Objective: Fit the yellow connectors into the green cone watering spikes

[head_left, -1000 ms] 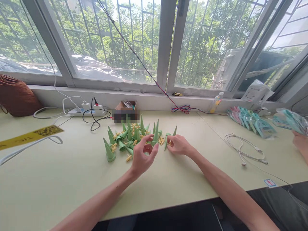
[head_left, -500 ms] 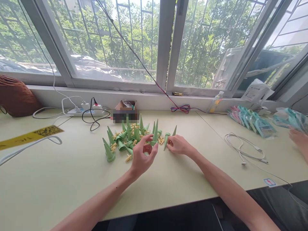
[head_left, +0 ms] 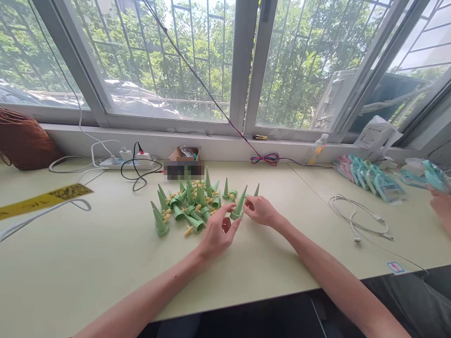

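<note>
Between the thumb and fingers of my left hand [head_left: 219,231] is a green plastic cone-shaped spike [head_left: 240,203], its point up and its ringed base low. My right hand [head_left: 260,210] is closed just to the right of that spike, fingertips close to its side. Whatever those fingertips hold is hidden. Behind the right hand, the tip of another green spike [head_left: 257,189] rises. Left of my hands lies a pile of similar spikes [head_left: 194,221], some upright, some on their sides with hollow ends showing. Small yellow valve-like pieces [head_left: 189,230] are scattered among them.
A small cardboard box [head_left: 185,154], a power strip [head_left: 127,163] and coiled wires [head_left: 266,159] lie along the window side. To the right are a bottle [head_left: 317,149], a white cable [head_left: 366,213] and bagged teal and pink items [head_left: 373,180]. Another person's hand [head_left: 440,206] is at the far right.
My left hand has moved right with the upright green spike, close to my right hand. The green piece seen at my right fingertips earlier no longer shows there.
</note>
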The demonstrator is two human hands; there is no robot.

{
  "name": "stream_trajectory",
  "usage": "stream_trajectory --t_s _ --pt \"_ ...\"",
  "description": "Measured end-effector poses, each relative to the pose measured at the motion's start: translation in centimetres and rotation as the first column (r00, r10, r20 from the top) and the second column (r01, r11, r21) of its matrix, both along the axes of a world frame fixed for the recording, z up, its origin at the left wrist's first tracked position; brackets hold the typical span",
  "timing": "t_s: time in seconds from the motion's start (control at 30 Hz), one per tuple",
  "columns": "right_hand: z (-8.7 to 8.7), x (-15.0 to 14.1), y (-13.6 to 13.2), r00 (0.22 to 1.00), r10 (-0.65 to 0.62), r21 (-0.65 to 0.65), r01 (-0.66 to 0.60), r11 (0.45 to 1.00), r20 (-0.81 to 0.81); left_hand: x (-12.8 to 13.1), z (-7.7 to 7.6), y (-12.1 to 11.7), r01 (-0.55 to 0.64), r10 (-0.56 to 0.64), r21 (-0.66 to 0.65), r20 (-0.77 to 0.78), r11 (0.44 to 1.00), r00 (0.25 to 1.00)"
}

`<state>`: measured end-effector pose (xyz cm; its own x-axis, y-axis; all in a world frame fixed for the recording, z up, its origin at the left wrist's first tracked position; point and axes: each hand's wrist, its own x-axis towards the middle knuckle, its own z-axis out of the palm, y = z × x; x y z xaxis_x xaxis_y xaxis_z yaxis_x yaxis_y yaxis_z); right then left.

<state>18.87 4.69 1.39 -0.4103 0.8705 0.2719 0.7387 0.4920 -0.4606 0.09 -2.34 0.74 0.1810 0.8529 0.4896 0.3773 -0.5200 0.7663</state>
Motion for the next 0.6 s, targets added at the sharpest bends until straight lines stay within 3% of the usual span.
stream_trajectory --t_s 0.3,0.6 --pt "-0.2 -1.0 -0.8 0.901 0.149 0.259 -0.043 0.965 -0.407 0.1 0.1 0.0 -0.040 0.042 -0.051 0.031 0.998 0.999" --pt "0.0 -2.3 -2.4 0.834 0.297 0.491 -0.037 0.870 -0.464 0.0 0.5 -0.1 -0.014 0.038 -0.176 0.134 0.984 0.990"
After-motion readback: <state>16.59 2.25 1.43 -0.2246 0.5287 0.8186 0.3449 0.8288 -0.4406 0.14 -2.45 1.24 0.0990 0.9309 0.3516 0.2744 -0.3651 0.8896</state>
